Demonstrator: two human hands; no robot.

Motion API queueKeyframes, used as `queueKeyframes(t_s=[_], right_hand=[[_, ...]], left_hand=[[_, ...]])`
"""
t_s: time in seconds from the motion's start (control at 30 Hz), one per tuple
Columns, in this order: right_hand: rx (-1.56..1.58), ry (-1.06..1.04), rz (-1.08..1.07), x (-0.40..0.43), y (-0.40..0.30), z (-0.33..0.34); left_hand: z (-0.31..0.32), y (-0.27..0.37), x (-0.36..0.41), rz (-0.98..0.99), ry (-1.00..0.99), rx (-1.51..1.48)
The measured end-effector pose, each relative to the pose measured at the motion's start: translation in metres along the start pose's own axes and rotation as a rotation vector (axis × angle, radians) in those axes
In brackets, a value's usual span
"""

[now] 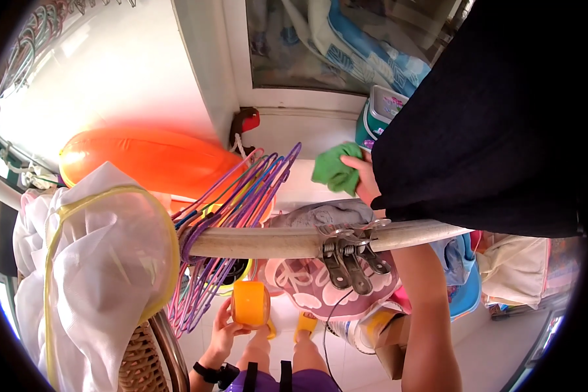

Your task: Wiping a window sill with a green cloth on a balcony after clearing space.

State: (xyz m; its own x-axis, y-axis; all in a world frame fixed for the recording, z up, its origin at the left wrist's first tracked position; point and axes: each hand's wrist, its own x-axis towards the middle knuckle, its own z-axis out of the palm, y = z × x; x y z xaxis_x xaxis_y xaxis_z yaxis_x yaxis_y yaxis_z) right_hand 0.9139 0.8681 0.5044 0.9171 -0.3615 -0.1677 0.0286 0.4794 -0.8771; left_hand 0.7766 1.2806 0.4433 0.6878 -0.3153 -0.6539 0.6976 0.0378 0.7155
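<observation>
My left hand grips a yellow-orange cylindrical object, low in front of my legs. I cannot tell whether it is a container or a roll. A crumpled green cloth is in my right hand, beyond the pale hanging rail. My right arm passes under that rail, and a black hanging garment hides part of the right hand. Just past the cloth stands a teal lidded bucket. Below the cloth lies a grey fabric bundle.
Colourful hangers and several metal clips hang on the rail. A white mesh item with yellow trim fills the left, before an orange inflated float. A blue basin stands at right; a cardboard piece sits near my right forearm.
</observation>
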Motion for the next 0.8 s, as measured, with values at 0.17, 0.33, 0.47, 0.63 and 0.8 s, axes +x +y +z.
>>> queueKeyframes(t_s=[0.17,0.33,0.47,0.63,0.8], right_hand=[[-1.019,0.153,-1.071,0.052,-0.006,0.037],[-1.612,0.446,-0.892,0.089,0.048,0.012],[-1.485,0.276,-0.809,0.110,0.047,0.006],[-1.414,0.080,-0.708,0.110,0.033,0.022],[-1.321,-0.352,-0.571,0.120,0.021,0.051]], left_hand=[[0.001,0.001,-0.004,-0.015,0.021,-0.011],[0.000,-0.002,-0.006,0.001,0.031,-0.012],[-0.004,0.001,-0.012,-0.003,0.059,0.036],[-0.008,0.000,-0.013,-0.010,0.084,0.044],[-0.007,-0.007,-0.014,0.002,0.123,0.018]])
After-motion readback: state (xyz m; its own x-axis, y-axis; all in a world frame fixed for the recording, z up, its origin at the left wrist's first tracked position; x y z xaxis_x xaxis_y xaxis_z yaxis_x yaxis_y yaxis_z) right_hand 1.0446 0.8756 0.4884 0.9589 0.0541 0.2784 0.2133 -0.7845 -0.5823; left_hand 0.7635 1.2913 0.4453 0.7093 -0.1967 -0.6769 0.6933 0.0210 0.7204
